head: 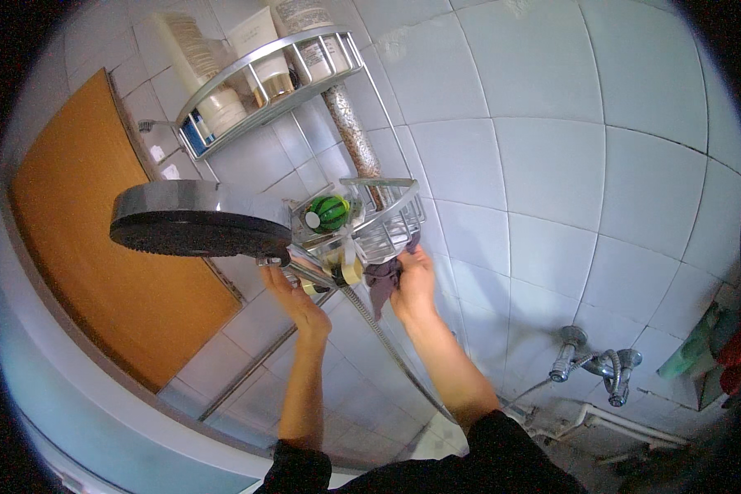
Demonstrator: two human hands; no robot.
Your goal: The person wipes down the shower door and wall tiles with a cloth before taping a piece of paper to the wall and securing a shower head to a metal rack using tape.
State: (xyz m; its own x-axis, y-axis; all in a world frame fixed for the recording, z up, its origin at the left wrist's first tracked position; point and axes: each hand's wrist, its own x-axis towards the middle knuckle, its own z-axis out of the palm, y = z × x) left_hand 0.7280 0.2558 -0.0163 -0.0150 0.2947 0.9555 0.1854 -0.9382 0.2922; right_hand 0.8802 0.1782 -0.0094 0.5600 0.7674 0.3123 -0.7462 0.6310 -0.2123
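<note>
A dark purplish cloth (382, 283) is bunched in my right hand (415, 284), which presses it against the underside and right edge of the lower metal corner shelf (383, 238). My left hand (296, 302) is raised below the round shower head (200, 219), close to the handle and holder; its fingertips are partly hidden, so its grip cannot be made out. On the lower shelf lies a green, dark-striped ball-shaped container (328, 213) with a white cap. A metal shower hose (386, 339) hangs down between my forearms.
Above, an upper corner shelf (272, 102) holds several bottles and tubes. A speckled pipe (353, 133) runs between the shelves. An orange-brown panel (117, 259) is at left. Wall valves (593, 364) with hoses stick out at lower right, near white pipes (630, 426).
</note>
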